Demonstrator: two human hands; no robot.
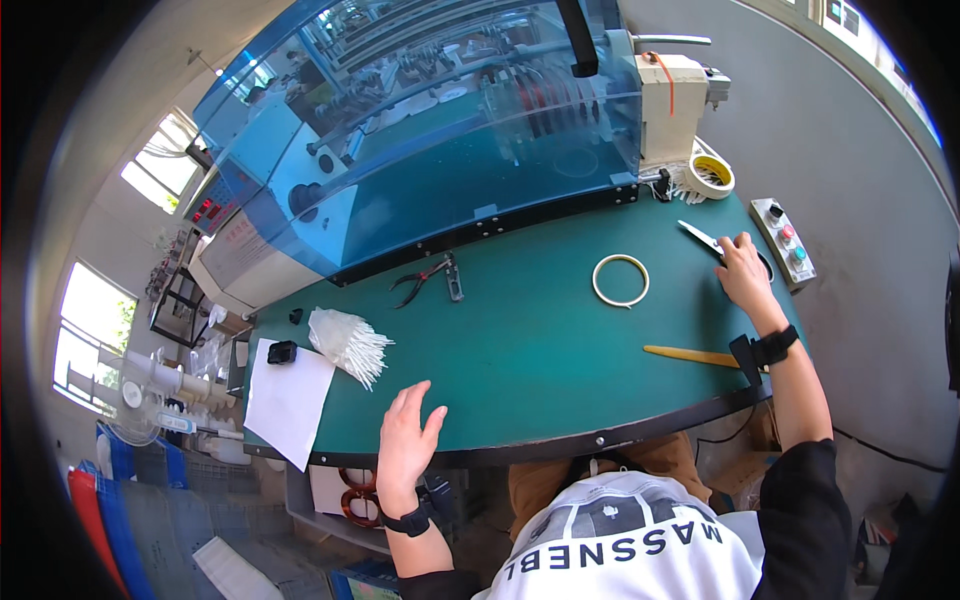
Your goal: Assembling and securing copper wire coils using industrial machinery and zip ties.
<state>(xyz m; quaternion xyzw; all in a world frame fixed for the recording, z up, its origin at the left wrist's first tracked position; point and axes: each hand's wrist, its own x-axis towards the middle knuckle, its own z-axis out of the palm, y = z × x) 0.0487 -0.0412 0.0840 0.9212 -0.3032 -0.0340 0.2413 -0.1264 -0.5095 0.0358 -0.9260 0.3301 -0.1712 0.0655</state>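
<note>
My right hand [748,278] is over a pair of scissors [698,235] at the right of the green table. Its fingers are closed around the middle of the scissors; the silver blades point left and a black handle loop shows behind the hand. Near the front edge my left hand [408,435] hovers with fingers stretched and thumb apart, holding nothing. A thin, pale ring like a nearly used-up tape roll [595,282] lies left of the scissors. Closer to me, a yellow flat stick [690,353] reaches under my right wrist.
A winding machine under a blue transparent cover [440,220] fills the back. Pliers [436,269] and a small metal tool [454,280] lie before it. White ties in a bag [345,340], paper [290,410] and a black block [282,352] sit left. A button box [784,240] and tape roll [714,191] stand right.
</note>
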